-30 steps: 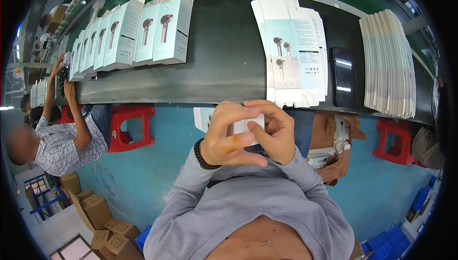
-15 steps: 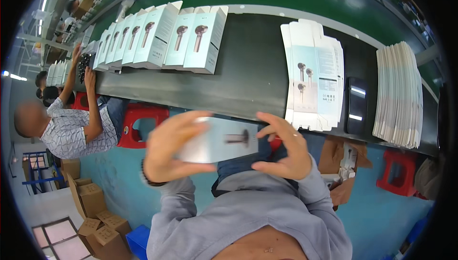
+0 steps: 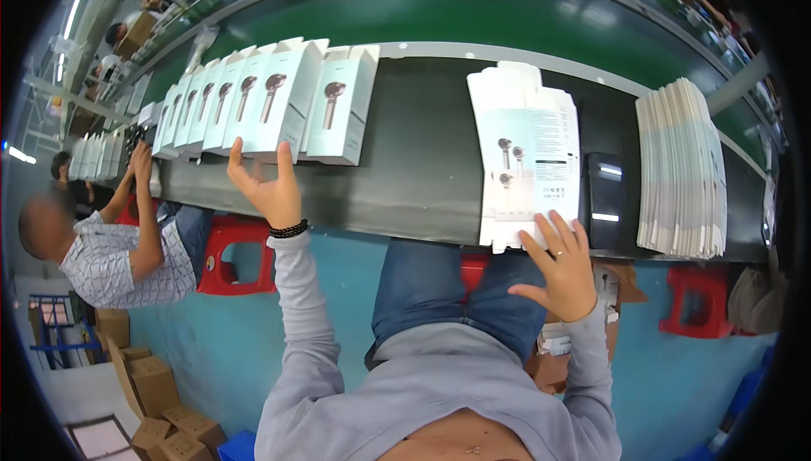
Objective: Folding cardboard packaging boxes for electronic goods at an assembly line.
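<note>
My left hand [image 3: 269, 195] reaches up to the near edge of a row of pale blue cartons, thumb and fingers spread against the lower end of a standing carton [image 3: 272, 106]. The carton bears a picture of a dark device with a handle. Another carton [image 3: 338, 110] stands just right of it, at the row's end. My right hand [image 3: 562, 271] has its fingers stretched out at the near edge of a stack of flattened cartons [image 3: 515, 182]. Its fingertips overlap the stack's lower corner; whether they press on it I cannot tell.
A black phone-like slab [image 3: 604, 199] lies right of the flattened stack. Farther right stands a thick bundle of folded cartons [image 3: 683, 174]. A seated co-worker [image 3: 110, 250] works at the left. Red stools [image 3: 224, 262] and an open brown box [image 3: 553, 368] stand below the dark bench [image 3: 414, 148].
The carton held between both hands has left them; the row on the bench now has one more carton. My left hand moved forward to the row, my right hand to the flattened stack.
</note>
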`<state>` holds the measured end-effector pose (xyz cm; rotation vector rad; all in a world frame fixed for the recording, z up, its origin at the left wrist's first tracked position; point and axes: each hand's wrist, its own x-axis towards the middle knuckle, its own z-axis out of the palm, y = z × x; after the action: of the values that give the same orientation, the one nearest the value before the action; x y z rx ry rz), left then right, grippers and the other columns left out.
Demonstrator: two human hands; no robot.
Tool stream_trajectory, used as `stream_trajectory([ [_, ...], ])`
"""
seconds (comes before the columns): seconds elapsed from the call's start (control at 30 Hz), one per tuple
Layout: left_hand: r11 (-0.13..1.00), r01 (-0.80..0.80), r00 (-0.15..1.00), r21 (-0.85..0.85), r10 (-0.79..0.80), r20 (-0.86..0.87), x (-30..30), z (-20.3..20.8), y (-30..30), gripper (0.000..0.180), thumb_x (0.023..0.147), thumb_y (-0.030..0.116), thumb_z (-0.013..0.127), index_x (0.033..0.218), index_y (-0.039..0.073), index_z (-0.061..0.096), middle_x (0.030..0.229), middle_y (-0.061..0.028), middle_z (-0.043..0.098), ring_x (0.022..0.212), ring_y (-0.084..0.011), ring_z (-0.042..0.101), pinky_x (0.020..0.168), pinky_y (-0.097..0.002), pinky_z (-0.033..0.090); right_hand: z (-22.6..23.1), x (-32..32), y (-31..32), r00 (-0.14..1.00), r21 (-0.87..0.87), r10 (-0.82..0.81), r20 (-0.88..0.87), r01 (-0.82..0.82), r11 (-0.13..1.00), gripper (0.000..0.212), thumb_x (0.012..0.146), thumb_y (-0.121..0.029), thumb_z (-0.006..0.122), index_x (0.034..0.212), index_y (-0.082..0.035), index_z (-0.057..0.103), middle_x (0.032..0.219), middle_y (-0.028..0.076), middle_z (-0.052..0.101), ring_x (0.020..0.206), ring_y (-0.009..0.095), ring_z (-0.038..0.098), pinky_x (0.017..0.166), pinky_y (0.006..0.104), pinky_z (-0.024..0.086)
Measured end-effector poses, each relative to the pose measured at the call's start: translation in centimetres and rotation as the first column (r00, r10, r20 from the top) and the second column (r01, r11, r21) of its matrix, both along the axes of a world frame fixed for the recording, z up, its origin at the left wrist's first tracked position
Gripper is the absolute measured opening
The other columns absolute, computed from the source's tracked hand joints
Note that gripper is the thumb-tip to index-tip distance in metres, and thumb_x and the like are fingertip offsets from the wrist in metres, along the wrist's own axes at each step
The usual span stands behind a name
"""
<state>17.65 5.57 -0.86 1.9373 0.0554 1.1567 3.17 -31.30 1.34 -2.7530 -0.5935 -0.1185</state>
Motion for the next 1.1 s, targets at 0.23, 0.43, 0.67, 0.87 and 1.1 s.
stream_trajectory([
  [0.23, 0.910, -0.283, 0.958, 0.302, 0.283, 0.042, 0.3, -0.2, -0.6, 0.055, 0.071, 0.023, 0.074, 0.118, 0.006, 0.050, 0.122, -0.0163, 0.037, 0.119, -0.0319, 0.030, 0.098, -0.0428, 0.026, -1.3, -0.3, -0.4, 0.983, -0.049, -0.016, 0.182, 0.025, 0.999, 0.049, 0.063, -0.020, 0.074, 0.109, -0.012, 0.059, 0.111, 0.010, 0.052, 0.107, 0.031, 0.046, 0.092, 0.0471, 0.035],
  [0.43, 0.885, 0.225, 0.972, 0.407, -0.235, -0.025, -4.6, 1.1, -4.6, 0.089, 0.066, 0.033, 0.078, 0.132, 0.002, 0.027, 0.134, -0.0179, 0.024, 0.123, -0.0315, 0.030, 0.098, -0.0430, 0.029, -1.5, -0.2, -1.2, 0.971, -0.006, 0.001, 0.240, 0.001, 1.000, 0.039, 0.059, -0.015, 0.073, 0.096, -0.009, 0.062, 0.096, 0.011, 0.055, 0.093, 0.027, 0.052, 0.082, 0.0438, 0.041],
  [0.67, 0.451, 0.662, 0.618, 0.599, -0.780, -0.095, -7.9, 2.9, -11.9, 0.105, 0.058, 0.043, 0.080, 0.140, 0.034, 0.015, 0.143, -0.0172, 0.006, 0.128, -0.0429, 0.019, 0.103, -0.0539, 0.021, 5.2, -1.6, -1.2, 0.841, 0.471, -0.171, 0.514, -0.110, 0.875, 0.026, 0.063, 0.006, 0.067, 0.088, 0.005, 0.062, 0.070, 0.012, 0.064, 0.055, 0.025, 0.062, 0.046, 0.0295, 0.048],
  [0.87, 0.201, 0.803, 0.492, 0.561, -0.754, -0.435, -7.6, 6.5, -12.5, 0.090, 0.061, 0.042, 0.078, 0.133, 0.045, 0.023, 0.130, -0.0194, 0.040, 0.117, -0.0431, 0.038, 0.096, -0.0587, 0.022, 5.6, -2.4, 0.5, 0.984, 0.827, -0.076, 0.159, -0.091, 0.554, 0.011, 0.074, 0.002, 0.064, 0.084, 0.005, 0.062, 0.065, 0.015, 0.062, 0.054, 0.025, 0.062, 0.048, 0.0274, 0.047],
  [1.1, 0.183, 0.770, 0.545, 0.611, -0.687, -0.480, -8.8, 6.9, -11.8, 0.115, 0.050, 0.048, 0.082, 0.137, 0.046, 0.007, 0.136, -0.0217, 0.029, 0.122, -0.0439, 0.034, 0.097, -0.0638, 0.017, 5.2, -1.8, 1.7, 0.992, 0.885, 0.032, 0.119, -0.121, 0.449, 0.007, 0.075, -0.001, 0.065, 0.082, 0.002, 0.064, 0.062, 0.012, 0.062, 0.047, 0.021, 0.058, 0.043, 0.0247, 0.041],
])
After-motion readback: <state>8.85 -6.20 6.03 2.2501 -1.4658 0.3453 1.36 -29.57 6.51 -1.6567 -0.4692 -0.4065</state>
